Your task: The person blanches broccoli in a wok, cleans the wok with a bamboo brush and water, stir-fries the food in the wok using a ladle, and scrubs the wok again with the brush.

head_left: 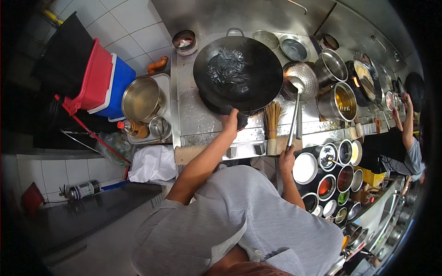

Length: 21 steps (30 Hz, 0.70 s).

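Note:
My left hand is closed round a dark cloth at the near rim of a large black wok. Some clear, bubbly liquid lies in the wok's upper left part. My right hand grips the long handle of a metal ladle. The ladle's bowl is over a perforated strainer, right of the wok. Between my hands, a bamboo brush stands against the stove's front.
Seasoning containers fill the area at my right. Metal pots stand beyond the strainer. A steel pot and a bottle are on a tray at left. Another person works at far right.

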Tool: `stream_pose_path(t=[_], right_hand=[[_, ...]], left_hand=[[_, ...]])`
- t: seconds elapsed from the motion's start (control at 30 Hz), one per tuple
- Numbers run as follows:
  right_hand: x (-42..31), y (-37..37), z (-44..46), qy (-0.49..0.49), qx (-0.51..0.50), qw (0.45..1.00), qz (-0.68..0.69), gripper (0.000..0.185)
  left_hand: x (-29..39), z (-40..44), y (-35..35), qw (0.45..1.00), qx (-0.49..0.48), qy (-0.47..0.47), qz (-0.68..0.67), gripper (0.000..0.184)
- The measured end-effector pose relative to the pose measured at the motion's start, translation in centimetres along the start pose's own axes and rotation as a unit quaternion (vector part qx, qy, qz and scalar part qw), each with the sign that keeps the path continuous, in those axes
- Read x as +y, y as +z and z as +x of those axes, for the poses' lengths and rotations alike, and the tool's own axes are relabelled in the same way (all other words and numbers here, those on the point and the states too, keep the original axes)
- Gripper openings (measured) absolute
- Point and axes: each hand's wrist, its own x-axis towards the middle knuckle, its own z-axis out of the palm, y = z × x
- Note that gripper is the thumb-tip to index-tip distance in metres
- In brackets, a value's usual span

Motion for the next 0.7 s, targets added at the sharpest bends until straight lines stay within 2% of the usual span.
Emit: stream_pose_path(t=[0.1,0.17,0.2,0.33,0.4,0.43,0.5,0.53,0.6,0.7], right_hand=[[-0.4,1.3,-0.1,0.006,0.015,0.999,-0.038,0.046],[-2.5,1.4,-0.1,-0.080,0.092,0.986,-0.115,0.053],[-3.5,1.2,0.0,-0.074,0.046,0.994,-0.069,0.062],[-4.0,4.2,1.8,-0.092,-0.027,0.991,-0.095,0.071],[-4.9,4.1,2.0,-0.014,-0.141,0.985,-0.102,0.075],[-4.3,4.6,2.2,-0.014,-0.140,0.985,-0.100,0.075],[-3.0,5.6,2.6,-0.017,-0.110,0.994,-0.010,0.079],[-2.4,5.6,2.5,-0.016,-0.112,0.994,-0.007,0.079],[-2.7,3.9,1.7,0.028,-0.113,0.971,0.206,0.079],[-4.1,0.6,-0.2,0.030,-0.090,0.951,0.296,0.078]], left_hand=[[0.4,-0.5,0.2,1.000,0.015,-0.010,0.002,0.053],[0.2,-0.5,0.1,1.000,0.020,-0.007,-0.002,0.049],[0.1,-0.5,0.3,1.000,0.022,-0.004,-0.009,0.046],[-0.1,0.0,0.6,0.999,0.032,0.004,-0.023,0.036],[-1.0,0.8,0.3,0.989,0.049,0.110,-0.081,0.029],[-1.2,1.3,-0.2,0.989,0.048,0.112,-0.080,0.029],[0.4,0.3,-1.4,0.989,0.057,0.130,-0.050,0.030],[1.5,-0.3,-2.4,0.994,0.024,0.099,-0.039,0.031],[1.8,0.0,-4.7,0.993,0.026,0.103,-0.042,0.031],[2.4,0.0,-8.4,0.997,0.032,0.064,-0.040,0.034]])
